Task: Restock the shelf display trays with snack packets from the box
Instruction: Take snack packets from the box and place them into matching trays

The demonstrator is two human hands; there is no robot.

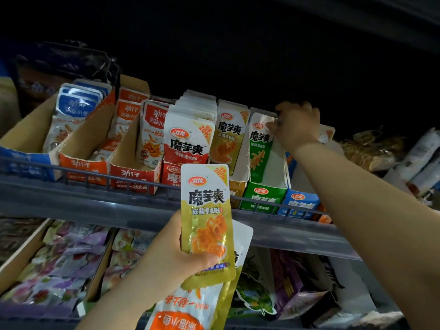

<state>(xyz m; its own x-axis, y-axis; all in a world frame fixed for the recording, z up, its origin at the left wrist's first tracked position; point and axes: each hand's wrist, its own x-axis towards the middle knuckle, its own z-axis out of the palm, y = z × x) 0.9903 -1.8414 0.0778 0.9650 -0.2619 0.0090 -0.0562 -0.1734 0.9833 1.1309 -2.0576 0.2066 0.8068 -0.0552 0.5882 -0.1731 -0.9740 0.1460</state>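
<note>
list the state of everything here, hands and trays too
left hand: grips yellow packet, more behind it
yellow packet: upright, off the shelf
right hand: at green packet's top, grip unclear
green packet: standing in green tray
green tray: mostly empty
red tray: packed full
yellow tray: part filled

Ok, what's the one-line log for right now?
left hand: grips yellow snack packet | right hand: pinches green snack packet top, in green tray | step: yellow snack packet not yet placed
</note>
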